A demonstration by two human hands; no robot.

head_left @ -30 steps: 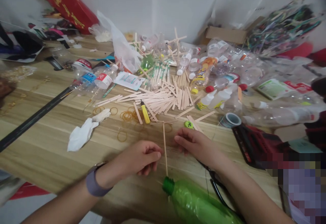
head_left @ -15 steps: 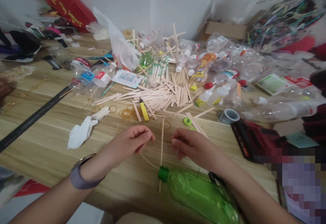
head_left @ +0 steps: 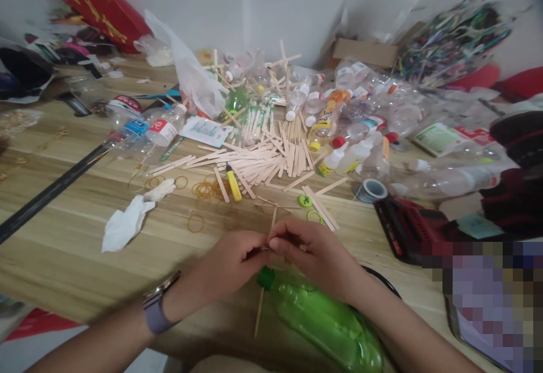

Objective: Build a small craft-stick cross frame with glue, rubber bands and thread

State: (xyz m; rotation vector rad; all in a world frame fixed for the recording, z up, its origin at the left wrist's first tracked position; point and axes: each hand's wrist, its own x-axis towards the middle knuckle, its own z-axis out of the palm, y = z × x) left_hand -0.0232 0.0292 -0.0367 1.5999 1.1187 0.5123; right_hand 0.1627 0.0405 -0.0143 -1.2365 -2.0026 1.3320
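Right now, the two hands meet fingertip to fingertip over the wooden table [head_left: 203, 328], the left hand [head_left: 237, 255] with its thumb and fingers drawn in, the right hand [head_left: 311, 248] curled toward it with its thumb against the forefinger. Whatever they may pinch between them is hidden, so their grip cannot be told. Just below the fingertips, on the near side, is the green cap [head_left: 266, 277] of a translucent green plastic bottle [head_left: 328, 322], which lies on its side and stretches away beneath the right hand and forearm. A thin wooden stick [head_left: 258, 316] runs from beyond the hands to the near side of the cap; whether it passes through or behind the neck is unclear. A watch [head_left: 159, 305] with a greyish-purple strap circles the left wrist. Beyond the left hand lie amber rubber bands [head_left: 207, 190], a yellow-handled tool [head_left: 233, 183] and, farther left, a crumpled white tissue [head_left: 127, 225]. Beyond the right hand are a yellow-green lid [head_left: 304, 200], a green ring [head_left: 314, 216] and two flat wooden sticks [head_left: 321, 208]. A spool [head_left: 372, 190] rests farther right. Straight ahead of both hands spreads a heap of pale craft sticks [head_left: 263, 164].
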